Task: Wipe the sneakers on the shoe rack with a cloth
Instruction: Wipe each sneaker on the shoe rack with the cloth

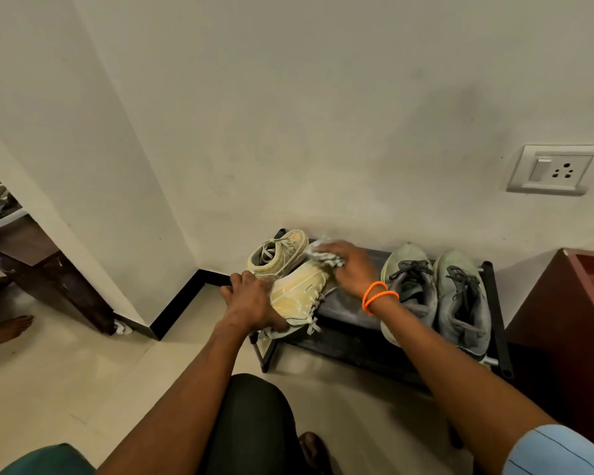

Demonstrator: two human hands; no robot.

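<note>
From the head view I look down on a low black shoe rack [354, 323] against the wall. My left hand [251, 299] grips the heel end of a cream sneaker [299, 296] tipped onto its side at the rack's left end, fingers curled round it to steady it. My right hand [348, 265], with orange bands [379, 295] on the wrist, presses a pale crumpled cloth [323, 253] against that sneaker's toe; the fingers lie spread over the cloth and look only loosely bent, so I read it as pressing more than clutching.

A second cream sneaker [276, 257] stands upright at the rack's back-left corner, just behind the tipped one and touching it. At the right end a pair of grey-green sneakers [436, 296] sits side by side, toes toward the wall.

I judge the job to be in its early half: one cream shoe is under the cloth, and the grey pair looks untouched, with dull uppers. Whether the upright cream shoe is finished I cannot tell.

The cream shoes look like soft suede or canvas, chunky, yellow-stained, with flat laces. The grey pair is lower and rounder, knit-like, with dark laces. The rack top is a flat matt panel with a dusty sheen, framed by thin black tubes. The cloth looks thin and limp.
</note>
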